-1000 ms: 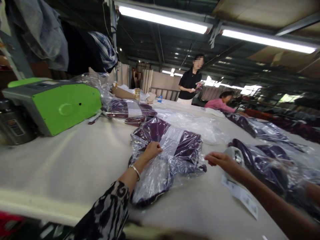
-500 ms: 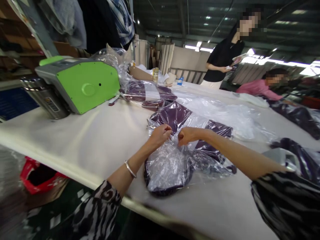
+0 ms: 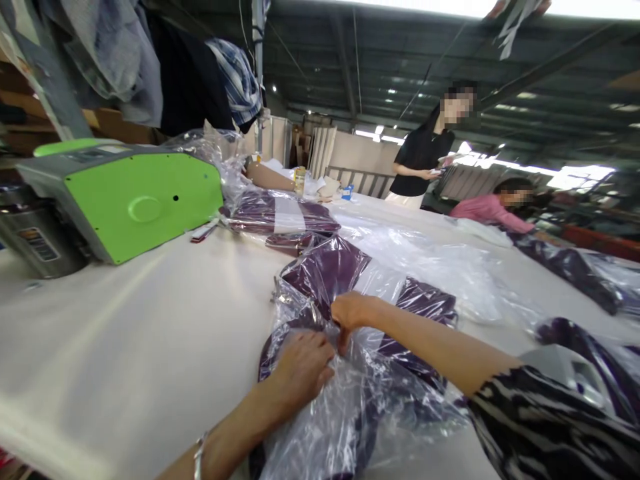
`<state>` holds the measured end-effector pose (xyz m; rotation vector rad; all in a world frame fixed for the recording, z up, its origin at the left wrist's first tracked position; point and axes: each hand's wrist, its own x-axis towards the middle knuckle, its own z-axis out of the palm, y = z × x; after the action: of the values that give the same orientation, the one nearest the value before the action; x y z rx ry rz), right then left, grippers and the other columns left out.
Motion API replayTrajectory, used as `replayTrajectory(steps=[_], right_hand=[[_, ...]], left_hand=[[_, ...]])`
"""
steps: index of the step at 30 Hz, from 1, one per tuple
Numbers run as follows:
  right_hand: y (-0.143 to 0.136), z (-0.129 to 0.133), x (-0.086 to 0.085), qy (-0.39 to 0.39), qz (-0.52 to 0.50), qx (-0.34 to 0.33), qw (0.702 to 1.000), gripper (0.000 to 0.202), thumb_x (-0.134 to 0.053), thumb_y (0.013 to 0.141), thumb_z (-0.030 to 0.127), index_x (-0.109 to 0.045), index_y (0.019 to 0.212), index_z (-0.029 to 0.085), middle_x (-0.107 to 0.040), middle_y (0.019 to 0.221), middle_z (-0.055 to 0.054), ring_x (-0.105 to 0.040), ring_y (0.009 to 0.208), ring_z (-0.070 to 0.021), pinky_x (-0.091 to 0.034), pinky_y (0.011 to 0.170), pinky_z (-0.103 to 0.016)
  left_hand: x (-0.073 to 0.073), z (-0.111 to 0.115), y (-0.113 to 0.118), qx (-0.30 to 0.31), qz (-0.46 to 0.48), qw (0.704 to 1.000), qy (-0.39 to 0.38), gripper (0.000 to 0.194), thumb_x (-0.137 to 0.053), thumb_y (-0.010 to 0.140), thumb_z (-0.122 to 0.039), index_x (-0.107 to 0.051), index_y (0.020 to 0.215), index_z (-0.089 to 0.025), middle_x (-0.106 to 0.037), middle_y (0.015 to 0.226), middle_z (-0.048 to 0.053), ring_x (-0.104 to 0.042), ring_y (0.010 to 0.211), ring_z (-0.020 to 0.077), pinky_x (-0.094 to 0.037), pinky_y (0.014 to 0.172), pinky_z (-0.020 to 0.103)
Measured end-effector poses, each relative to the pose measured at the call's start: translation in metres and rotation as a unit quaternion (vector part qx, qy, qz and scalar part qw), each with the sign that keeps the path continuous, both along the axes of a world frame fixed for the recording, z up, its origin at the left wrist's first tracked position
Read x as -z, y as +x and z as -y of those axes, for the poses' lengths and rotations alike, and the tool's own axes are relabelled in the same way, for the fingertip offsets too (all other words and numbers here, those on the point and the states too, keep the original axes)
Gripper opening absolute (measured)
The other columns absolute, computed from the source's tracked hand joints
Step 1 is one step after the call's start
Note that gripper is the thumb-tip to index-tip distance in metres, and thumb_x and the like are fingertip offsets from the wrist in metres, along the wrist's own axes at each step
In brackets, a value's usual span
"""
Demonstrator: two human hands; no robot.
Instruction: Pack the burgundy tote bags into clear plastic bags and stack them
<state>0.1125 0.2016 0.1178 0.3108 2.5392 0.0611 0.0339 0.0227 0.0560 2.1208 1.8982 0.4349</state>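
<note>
A clear plastic bag (image 3: 320, 427) lies crumpled around a dark purple article (image 3: 327, 270), whose exact kind I cannot make out. White wrapping (image 3: 377, 280) crosses the article's middle. My left hand (image 3: 305, 363) is palm down on the near part of the plastic, its fingers curled into the film. Just beyond it, my right hand (image 3: 353, 313) points downward with fingers closed on the same film, the thumb side toward my left hand. The two hands are close together, and the plastic bunched under them hides their fingertips in part.
To the left stand a green and grey machine (image 3: 145, 200) and a steel flask (image 3: 43, 233). Another plastic-wrapped purple article (image 3: 285, 213) lies behind. Loose film (image 3: 425, 253) spreads to the right, near a grey dispenser-like object (image 3: 570, 373). Two people are across the table.
My left hand has come down nearer to me and now lies over the plastic, palm down. My right hand stays closed on the film. The view has shifted, with the machine now further left.
</note>
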Motion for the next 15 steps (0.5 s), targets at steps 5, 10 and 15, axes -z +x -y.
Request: replayTrajectory(steps=[5,10,15], right_hand=[[0.025,-0.023,0.005,-0.125,-0.065,0.086,0.986,0.057,-0.079,0.062,0.071,-0.078,0.08,0.018,-0.072,0.072,-0.003,-0.065,0.069,-0.0203,-0.043,0.062,-0.027],[0.027,0.006,0.018,-0.123,-0.437,0.166,0.875,0.051,-0.059,0.092,0.059,-0.067,0.124,0.02,-0.07,0.122,-0.009,-0.062,0.114,-0.0246,-0.047,0.097,-0.035],[-0.001,0.035,0.069,-0.053,-0.494,0.131,0.858,0.067,-0.05,0.097,0.057,-0.043,0.152,0.019,-0.04,0.159,-0.011,-0.029,0.149,-0.0312,-0.018,0.124,-0.054]], left_hand=[[0.008,0.0,-0.003,-0.002,0.007,1.0,0.008,0.013,-0.059,0.092,-0.027,-0.066,0.103,-0.023,-0.066,0.115,0.005,-0.059,0.108,0.0255,-0.04,0.094,0.039],[0.011,-0.002,-0.005,-0.004,0.03,0.999,0.016,0.013,-0.06,0.09,-0.025,-0.066,0.101,-0.024,-0.066,0.116,0.005,-0.059,0.111,0.0253,-0.04,0.097,0.04],[0.006,0.006,-0.005,-0.012,0.049,0.999,-0.018,0.014,-0.061,0.087,-0.023,-0.066,0.099,-0.025,-0.069,0.112,0.006,-0.06,0.109,0.0269,-0.042,0.097,0.041]])
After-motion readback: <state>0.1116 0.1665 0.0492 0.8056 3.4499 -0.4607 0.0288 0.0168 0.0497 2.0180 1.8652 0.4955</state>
